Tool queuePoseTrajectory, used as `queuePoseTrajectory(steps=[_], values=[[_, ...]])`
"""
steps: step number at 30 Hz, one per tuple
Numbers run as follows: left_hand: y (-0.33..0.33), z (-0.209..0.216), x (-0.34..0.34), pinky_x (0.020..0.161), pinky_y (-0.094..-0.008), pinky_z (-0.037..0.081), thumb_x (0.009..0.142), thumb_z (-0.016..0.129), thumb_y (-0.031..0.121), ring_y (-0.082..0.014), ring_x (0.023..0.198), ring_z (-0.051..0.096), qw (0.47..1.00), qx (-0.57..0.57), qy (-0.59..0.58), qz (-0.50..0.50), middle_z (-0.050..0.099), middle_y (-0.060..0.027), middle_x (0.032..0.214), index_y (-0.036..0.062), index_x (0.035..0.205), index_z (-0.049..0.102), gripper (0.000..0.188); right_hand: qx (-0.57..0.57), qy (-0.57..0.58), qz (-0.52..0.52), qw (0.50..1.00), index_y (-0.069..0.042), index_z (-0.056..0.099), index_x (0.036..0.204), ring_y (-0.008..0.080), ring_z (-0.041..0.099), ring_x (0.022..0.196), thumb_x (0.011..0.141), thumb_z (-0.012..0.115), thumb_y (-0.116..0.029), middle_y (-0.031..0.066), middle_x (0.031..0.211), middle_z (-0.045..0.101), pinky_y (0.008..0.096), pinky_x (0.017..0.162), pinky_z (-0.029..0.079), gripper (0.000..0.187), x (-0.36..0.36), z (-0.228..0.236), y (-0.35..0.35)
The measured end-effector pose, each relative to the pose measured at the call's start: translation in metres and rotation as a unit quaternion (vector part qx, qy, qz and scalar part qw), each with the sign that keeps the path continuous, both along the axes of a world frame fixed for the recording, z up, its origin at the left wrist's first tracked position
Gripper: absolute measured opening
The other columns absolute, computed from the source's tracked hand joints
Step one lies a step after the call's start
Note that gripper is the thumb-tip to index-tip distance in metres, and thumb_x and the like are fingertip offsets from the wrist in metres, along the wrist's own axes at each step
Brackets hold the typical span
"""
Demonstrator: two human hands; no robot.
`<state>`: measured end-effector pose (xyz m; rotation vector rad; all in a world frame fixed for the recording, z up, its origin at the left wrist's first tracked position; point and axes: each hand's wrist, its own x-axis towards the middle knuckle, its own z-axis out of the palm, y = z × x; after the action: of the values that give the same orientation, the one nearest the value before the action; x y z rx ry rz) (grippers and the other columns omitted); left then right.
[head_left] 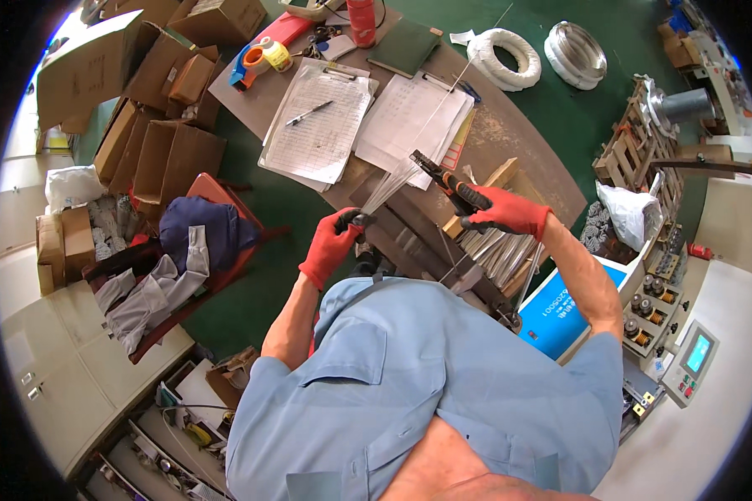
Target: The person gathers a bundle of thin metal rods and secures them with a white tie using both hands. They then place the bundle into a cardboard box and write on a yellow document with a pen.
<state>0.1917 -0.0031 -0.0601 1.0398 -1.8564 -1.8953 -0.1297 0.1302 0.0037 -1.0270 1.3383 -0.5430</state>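
My left hand [331,246], in a red glove with dark fingers, is closed around one end of a bundle of thin metal wires [386,189]. The wires fan out up and to the right. My right hand [510,212], gloved the same way, is wrapped around pliers [444,183] with black and orange handles. The jaws of the pliers are at the far ends of the wires; whether they grip any cannot be made out. One long wire [453,90] runs on past the jaws toward the top of the view. Below my right hand lie several metal strips or rods [503,257] in a wooden holder.
On the brown table [533,159] are clipboards with papers [319,121], a pen [309,113], a green folder [404,48] and a yellow bottle [276,55]. A red chair [234,263] with clothes stands left. A blue-topped machine [560,316] and control panel [695,357] are right.
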Motion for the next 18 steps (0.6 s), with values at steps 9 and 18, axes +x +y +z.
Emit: queuePoseTrajectory(steps=[9,18], values=[[0.007,0.005,0.009,0.062,-0.0233,0.042,0.089,0.058,0.014,-0.0051,0.068,0.049,1.000,0.023,-0.010,-0.016,0.058,0.0017,0.072,-0.0005,0.098,0.063,0.018,0.031,0.000,0.040,0.999,-0.004,0.050,0.119,0.0095,0.050,0.090,0.083,0.065,-0.017,0.0012,0.097,0.056,0.0261,0.082,0.043,0.042,0.005,0.005,-0.013],[0.011,0.005,0.010,0.067,-0.0251,0.044,0.088,0.058,0.014,-0.0067,0.072,0.051,0.999,0.027,-0.007,-0.025,0.060,-0.0001,0.074,-0.0008,0.097,0.063,0.018,0.022,0.007,0.050,0.998,-0.005,0.051,0.115,0.0065,0.049,0.082,0.084,0.065,-0.018,-0.0028,0.090,0.054,0.0237,0.073,0.043,0.036,0.008,0.009,-0.020]])
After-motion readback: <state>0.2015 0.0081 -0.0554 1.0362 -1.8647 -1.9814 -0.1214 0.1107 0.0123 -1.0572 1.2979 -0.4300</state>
